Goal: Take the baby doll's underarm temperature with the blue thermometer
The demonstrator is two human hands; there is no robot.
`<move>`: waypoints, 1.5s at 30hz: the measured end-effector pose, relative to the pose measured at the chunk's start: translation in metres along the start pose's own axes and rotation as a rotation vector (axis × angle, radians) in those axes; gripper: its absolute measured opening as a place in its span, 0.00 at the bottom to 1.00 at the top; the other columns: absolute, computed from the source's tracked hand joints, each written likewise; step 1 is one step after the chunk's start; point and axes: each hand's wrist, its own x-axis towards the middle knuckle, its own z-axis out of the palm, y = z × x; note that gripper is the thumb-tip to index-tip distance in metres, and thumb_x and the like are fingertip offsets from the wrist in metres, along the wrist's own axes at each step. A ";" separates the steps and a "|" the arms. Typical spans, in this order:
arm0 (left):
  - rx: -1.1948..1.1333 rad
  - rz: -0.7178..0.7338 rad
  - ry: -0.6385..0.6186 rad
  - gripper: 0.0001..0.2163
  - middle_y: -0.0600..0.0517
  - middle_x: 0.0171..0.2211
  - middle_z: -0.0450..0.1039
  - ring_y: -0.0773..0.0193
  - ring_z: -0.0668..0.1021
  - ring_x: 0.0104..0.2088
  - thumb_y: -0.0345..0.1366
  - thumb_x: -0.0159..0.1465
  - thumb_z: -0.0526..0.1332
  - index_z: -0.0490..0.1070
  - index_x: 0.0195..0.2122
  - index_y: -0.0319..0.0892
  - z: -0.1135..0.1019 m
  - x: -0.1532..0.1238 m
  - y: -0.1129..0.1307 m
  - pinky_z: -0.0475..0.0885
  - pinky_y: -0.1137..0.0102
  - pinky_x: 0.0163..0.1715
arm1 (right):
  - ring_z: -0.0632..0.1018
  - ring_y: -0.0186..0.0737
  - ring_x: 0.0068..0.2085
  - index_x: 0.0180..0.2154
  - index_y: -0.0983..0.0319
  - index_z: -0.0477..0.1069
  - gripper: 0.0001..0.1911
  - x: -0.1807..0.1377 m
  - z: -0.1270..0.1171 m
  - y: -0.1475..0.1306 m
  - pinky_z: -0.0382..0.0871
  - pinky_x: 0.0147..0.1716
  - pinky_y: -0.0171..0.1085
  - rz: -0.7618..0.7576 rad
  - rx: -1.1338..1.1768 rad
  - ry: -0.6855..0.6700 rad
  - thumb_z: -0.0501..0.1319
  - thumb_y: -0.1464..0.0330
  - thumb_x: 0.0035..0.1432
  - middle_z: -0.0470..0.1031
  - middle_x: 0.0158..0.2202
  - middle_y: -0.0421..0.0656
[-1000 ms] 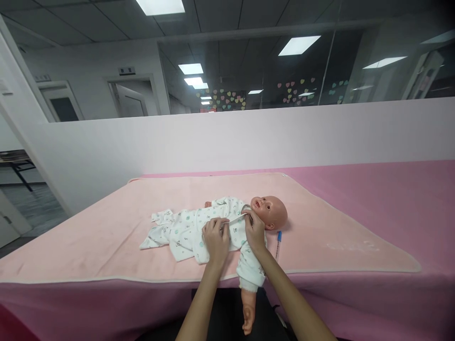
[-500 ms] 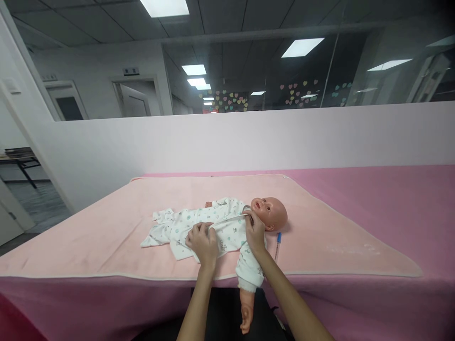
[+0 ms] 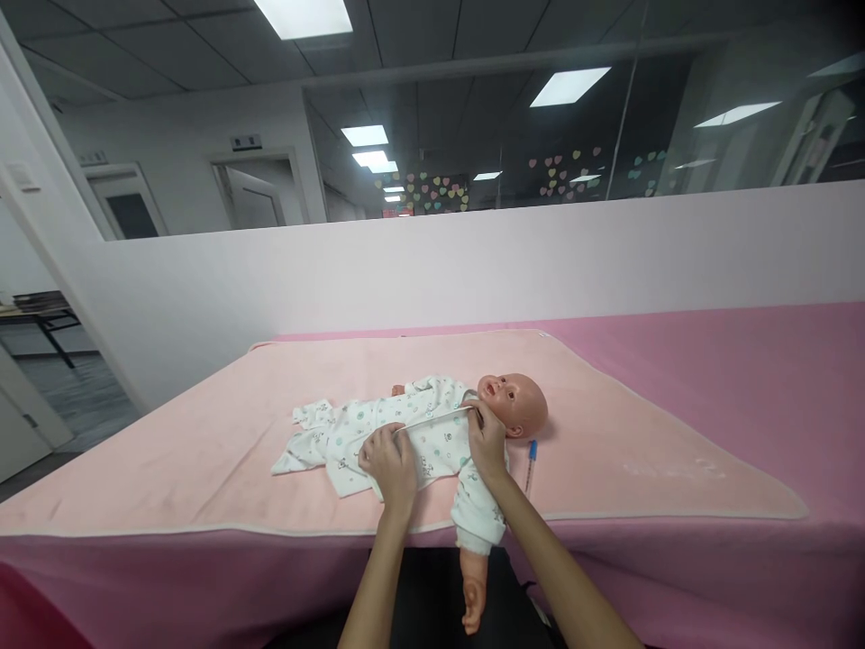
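Note:
A baby doll point(image 3: 514, 404) lies on its back on a pale pink blanket point(image 3: 270, 424), head to the right. It wears a white romper point(image 3: 351, 437) with small green prints. My left hand point(image 3: 388, 464) is closed, pinching the romper's front edge at the doll's belly. Close under the doll's chin, my right hand point(image 3: 485, 442) pinches the same edge at the collar. The cloth edge is stretched between both hands. One sleeved doll arm point(image 3: 473, 550) hangs over the table's front edge.
The blanket covers a table with a darker pink cloth point(image 3: 743, 379). A thin pen-like stick with a blue end point(image 3: 530, 461) lies beside the doll's head. A white partition wall point(image 3: 473, 261) stands behind the table, with glass above it.
My left hand has slid leftward along the romper's front edge, from the chest down to the belly. My right hand has stayed at the collar.

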 end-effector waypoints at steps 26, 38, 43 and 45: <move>-0.062 0.064 0.055 0.11 0.49 0.40 0.71 0.57 0.69 0.45 0.37 0.62 0.47 0.65 0.41 0.44 0.001 0.001 -0.006 0.55 0.59 0.50 | 0.72 0.42 0.34 0.28 0.61 0.73 0.15 -0.001 0.009 0.004 0.65 0.37 0.38 -0.010 -0.009 0.076 0.50 0.62 0.52 0.72 0.25 0.43; 0.095 0.055 0.023 0.09 0.49 0.35 0.70 0.53 0.67 0.43 0.40 0.58 0.54 0.70 0.37 0.46 0.000 -0.001 -0.002 0.56 0.57 0.45 | 0.73 0.40 0.37 0.34 0.62 0.71 0.12 0.000 0.001 0.007 0.65 0.38 0.36 -0.004 0.000 0.004 0.50 0.69 0.54 0.74 0.34 0.44; 0.054 0.032 0.025 0.11 0.50 0.35 0.71 0.54 0.67 0.42 0.43 0.59 0.54 0.71 0.37 0.45 -0.001 0.001 -0.003 0.56 0.59 0.45 | 0.73 0.39 0.35 0.33 0.63 0.70 0.12 0.001 0.002 0.009 0.64 0.37 0.35 -0.011 -0.009 -0.003 0.49 0.69 0.54 0.74 0.33 0.44; 0.037 0.023 0.028 0.12 0.50 0.34 0.71 0.55 0.68 0.42 0.44 0.59 0.53 0.72 0.36 0.45 -0.001 0.001 -0.003 0.56 0.60 0.45 | 0.73 0.39 0.36 0.33 0.63 0.70 0.12 0.001 0.002 0.009 0.64 0.37 0.35 -0.020 -0.001 -0.006 0.49 0.70 0.54 0.74 0.33 0.43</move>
